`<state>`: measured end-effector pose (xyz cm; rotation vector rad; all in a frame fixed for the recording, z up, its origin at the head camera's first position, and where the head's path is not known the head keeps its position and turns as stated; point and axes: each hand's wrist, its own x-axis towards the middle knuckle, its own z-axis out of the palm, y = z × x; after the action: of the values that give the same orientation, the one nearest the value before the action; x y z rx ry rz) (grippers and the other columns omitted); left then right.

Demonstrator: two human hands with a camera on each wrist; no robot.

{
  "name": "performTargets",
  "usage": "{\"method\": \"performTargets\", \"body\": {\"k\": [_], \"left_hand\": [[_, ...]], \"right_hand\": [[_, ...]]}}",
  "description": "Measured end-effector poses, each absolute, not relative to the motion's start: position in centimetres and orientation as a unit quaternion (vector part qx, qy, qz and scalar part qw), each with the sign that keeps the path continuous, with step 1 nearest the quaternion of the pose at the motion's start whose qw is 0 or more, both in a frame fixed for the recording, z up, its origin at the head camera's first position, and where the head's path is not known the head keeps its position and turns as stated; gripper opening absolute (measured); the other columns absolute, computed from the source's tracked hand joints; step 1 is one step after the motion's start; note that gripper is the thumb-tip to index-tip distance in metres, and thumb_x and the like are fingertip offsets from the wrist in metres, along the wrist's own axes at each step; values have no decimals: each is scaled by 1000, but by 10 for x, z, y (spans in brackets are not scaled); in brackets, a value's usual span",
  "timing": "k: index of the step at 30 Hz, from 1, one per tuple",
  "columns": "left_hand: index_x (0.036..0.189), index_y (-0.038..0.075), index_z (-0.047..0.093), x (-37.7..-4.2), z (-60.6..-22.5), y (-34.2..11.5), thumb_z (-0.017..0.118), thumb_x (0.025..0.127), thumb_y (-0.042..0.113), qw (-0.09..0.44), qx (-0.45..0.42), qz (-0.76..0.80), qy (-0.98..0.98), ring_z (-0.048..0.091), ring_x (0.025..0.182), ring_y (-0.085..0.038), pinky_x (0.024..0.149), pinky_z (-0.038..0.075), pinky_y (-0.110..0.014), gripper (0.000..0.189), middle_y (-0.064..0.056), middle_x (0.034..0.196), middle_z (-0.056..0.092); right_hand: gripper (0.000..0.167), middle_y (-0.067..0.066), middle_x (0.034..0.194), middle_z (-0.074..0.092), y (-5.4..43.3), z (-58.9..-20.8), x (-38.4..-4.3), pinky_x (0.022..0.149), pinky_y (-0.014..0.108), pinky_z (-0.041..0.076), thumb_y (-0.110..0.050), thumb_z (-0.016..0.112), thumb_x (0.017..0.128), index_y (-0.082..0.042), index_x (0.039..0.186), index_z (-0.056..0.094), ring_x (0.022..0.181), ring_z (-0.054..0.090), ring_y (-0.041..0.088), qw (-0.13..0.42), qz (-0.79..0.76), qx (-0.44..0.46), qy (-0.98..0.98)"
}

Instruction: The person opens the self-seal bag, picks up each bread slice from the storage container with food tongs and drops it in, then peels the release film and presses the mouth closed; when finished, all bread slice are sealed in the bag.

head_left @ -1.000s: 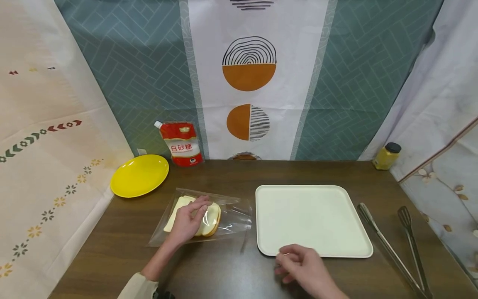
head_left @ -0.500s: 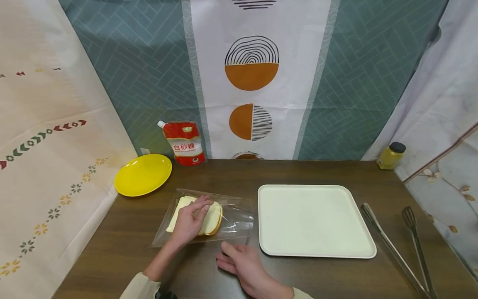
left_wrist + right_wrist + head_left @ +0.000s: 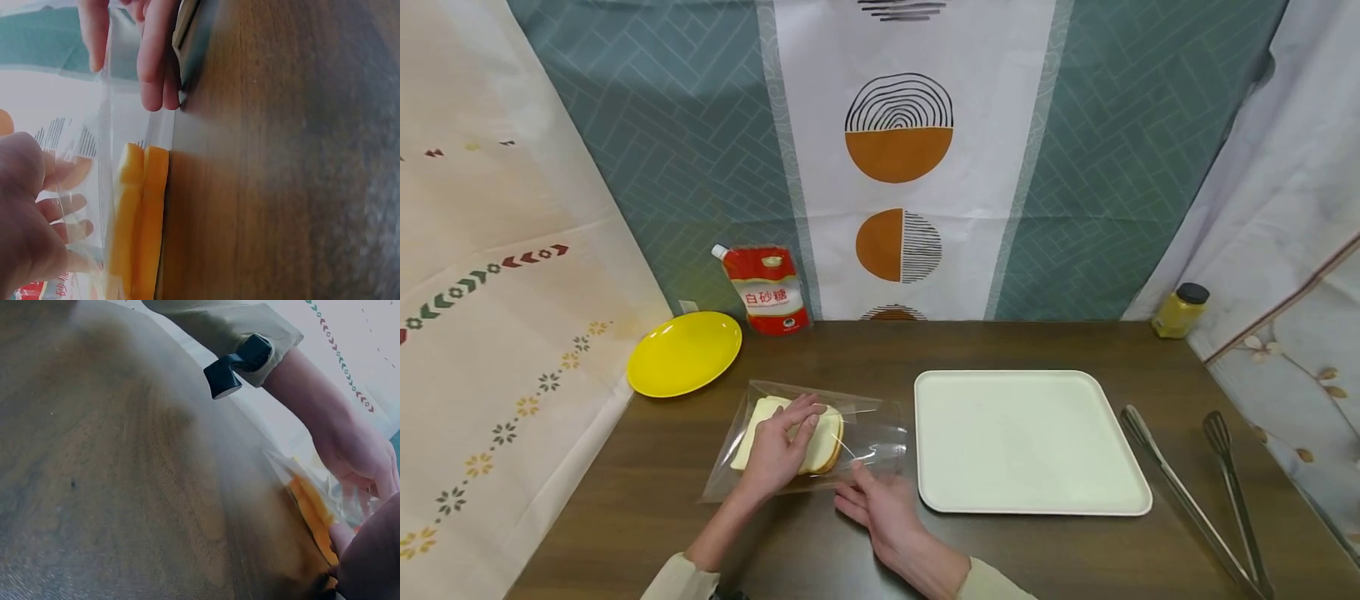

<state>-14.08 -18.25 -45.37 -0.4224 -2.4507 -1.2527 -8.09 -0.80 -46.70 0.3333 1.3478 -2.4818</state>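
A clear plastic bag (image 3: 880, 429) lies on the table with two stacked bread slices (image 3: 829, 442) inside. Over the bread rests my left hand (image 3: 781, 446), its fingers extended and relaxed on the film. My right hand (image 3: 883, 508) is at the bag's near edge, right of the bread. Its thumb touches the upper film, which stands raised with a crease, while the other fingers (image 3: 153, 75) sit lower, apart from the thumb. The left wrist view shows the orange-brown crusts (image 3: 150, 219) side-on behind the film. In the right wrist view both hands meet around the bag.
A cream tray (image 3: 1030, 442) lies just right of the bag. Metal tongs (image 3: 1187, 508) rest beyond it. A yellow plate (image 3: 685, 354), a red sugar pouch (image 3: 767, 292) and a yellow jar with a black lid (image 3: 1180, 311) stand along the back.
My right hand has moved left from the tray's front edge to the bag's near edge, and the film there has lifted. My left hand has stayed on the bread.
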Motion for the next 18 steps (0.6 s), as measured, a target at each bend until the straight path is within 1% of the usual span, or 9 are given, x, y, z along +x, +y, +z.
{"method": "performTargets", "body": {"k": [3, 5, 7, 10, 12, 14, 16, 18], "left_hand": [[108, -5, 73, -140, -453, -181, 67, 92, -4, 175, -151, -439, -868, 54, 125, -44, 104, 27, -73, 18, -26, 123, 65], [110, -5, 73, -140, -452, -181, 68, 91, -3, 171, -150, -438, -870, 53, 126, -44, 105, 26, -73, 20, -26, 124, 64], [113, -5, 72, -140, -451, -181, 70, 89, -1, 166, -150, -436, -872, 52, 128, -44, 106, 25, -72, 24, -26, 126, 63], [117, -4, 71, -140, -448, -181, 72, 88, 3, 165, -146, -433, -874, 50, 130, -43, 107, 26, -70, 29, -24, 129, 62], [117, -3, 70, -144, -446, -181, 72, 88, 4, 170, -147, -431, -874, 51, 129, -42, 107, 30, -68, 30, -23, 130, 62], [117, -3, 71, -149, -442, -182, 71, 89, 4, 174, -150, -427, -875, 54, 126, -41, 105, 36, -64, 28, -22, 129, 63], [116, -3, 71, -157, -438, -182, 69, 90, 2, 168, -159, -420, -877, 60, 120, -39, 100, 43, -60, 26, -22, 127, 64], [116, -3, 72, -168, -432, -180, 67, 92, 2, 148, -173, -412, -882, 65, 111, -36, 92, 51, -55, 25, -21, 126, 65]], "right_hand": [[36, 38, 110, 61, -7, -470, -80, 88, 44, 54, -4, 56, 101, 24, 116, 40, 106, 65, 38, 141, -865, 101, 472], [27, 36, 108, 64, -6, -471, -80, 89, 44, 54, 0, 55, 100, 21, 113, 45, 104, 66, 34, 137, -867, 93, 469], [21, 33, 106, 65, -6, -473, -79, 89, 44, 55, 1, 54, 99, 17, 111, 47, 103, 67, 31, 134, -870, 86, 467], [18, 26, 103, 67, -6, -475, -78, 88, 43, 55, 2, 53, 99, 16, 110, 48, 101, 68, 29, 133, -874, 81, 460], [24, 25, 105, 67, -5, -477, -77, 89, 43, 55, 2, 52, 99, 19, 115, 46, 104, 67, 31, 136, -876, 76, 457], [31, 26, 108, 66, -5, -478, -77, 90, 43, 54, 2, 52, 99, 22, 121, 43, 107, 66, 33, 138, -877, 71, 454], [38, 29, 113, 63, -5, -479, -76, 92, 43, 53, 3, 52, 98, 24, 126, 37, 110, 64, 35, 140, -879, 66, 451], [45, 31, 120, 59, -6, -480, -75, 94, 43, 52, 5, 52, 97, 26, 131, 32, 111, 63, 35, 141, -881, 62, 447]]}}
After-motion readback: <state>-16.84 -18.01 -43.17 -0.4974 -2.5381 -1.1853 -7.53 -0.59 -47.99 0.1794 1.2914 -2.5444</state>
